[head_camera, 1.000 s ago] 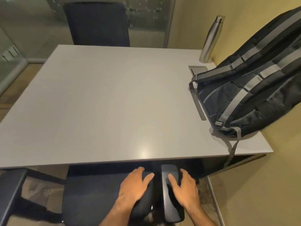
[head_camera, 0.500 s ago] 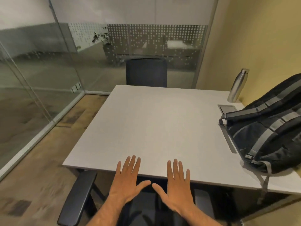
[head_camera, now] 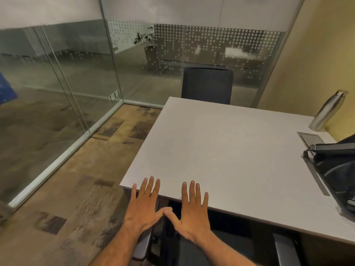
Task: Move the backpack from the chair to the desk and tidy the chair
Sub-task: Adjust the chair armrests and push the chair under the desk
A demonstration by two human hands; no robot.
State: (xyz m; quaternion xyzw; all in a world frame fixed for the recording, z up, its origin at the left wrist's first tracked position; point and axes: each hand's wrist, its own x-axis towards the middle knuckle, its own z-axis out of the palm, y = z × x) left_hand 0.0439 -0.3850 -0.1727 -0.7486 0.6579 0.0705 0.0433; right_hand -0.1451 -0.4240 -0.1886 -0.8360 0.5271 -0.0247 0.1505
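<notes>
Backpack (head_camera: 338, 169) rests on white desk (head_camera: 221, 150) beside glass walls (head_camera: 57, 83).

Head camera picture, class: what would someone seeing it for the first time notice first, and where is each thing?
Two bare hands, the left hand and the right hand, are spread flat and empty at the bottom centre, thumbs touching, above the near edge of the pale desk. At the desk's right edge lies a dark backpack, with a steel bottle upright behind it. A dark chair stands at the far side.
</notes>
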